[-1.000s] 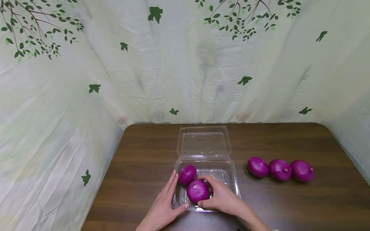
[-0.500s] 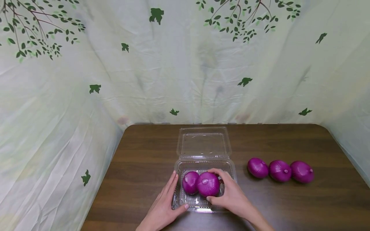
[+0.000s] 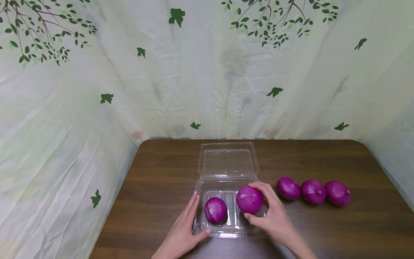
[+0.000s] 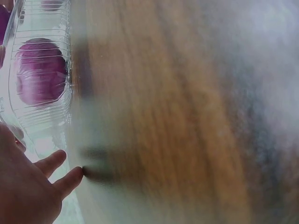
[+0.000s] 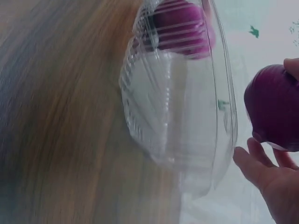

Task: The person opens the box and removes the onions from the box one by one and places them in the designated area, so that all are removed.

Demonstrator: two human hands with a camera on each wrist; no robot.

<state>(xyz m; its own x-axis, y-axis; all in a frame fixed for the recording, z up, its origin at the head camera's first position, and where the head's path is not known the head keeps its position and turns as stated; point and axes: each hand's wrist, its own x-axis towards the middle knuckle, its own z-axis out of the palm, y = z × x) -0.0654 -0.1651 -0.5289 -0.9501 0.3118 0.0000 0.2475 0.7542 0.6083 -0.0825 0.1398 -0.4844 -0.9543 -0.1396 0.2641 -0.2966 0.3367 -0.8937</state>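
Observation:
A clear plastic clamshell container [image 3: 235, 230] stands near the front of the table with its lid raised toward the back. One red onion [image 3: 215, 210] sits in the left part of its tray, and shows through the ribbed wall in the left wrist view. My right hand [image 3: 275, 216] grips a second red onion [image 3: 250, 199] over the tray's right side. In the right wrist view this held onion [image 5: 275, 107] is above the rim, between fingers and thumb. My left hand [image 3: 182, 228] rests along the container's left side and front corner, fingers straight.
Three more red onions [image 3: 313, 192] lie in a row on the brown wooden table [image 3: 161, 172], right of the container. A pale curtain [image 3: 210, 72] with printed leaves hangs behind the table and along both sides.
My right hand has lifted the onion it holds and carried it rightward across the tray. The other onion has shifted slightly toward the front. My left hand has stayed in place.

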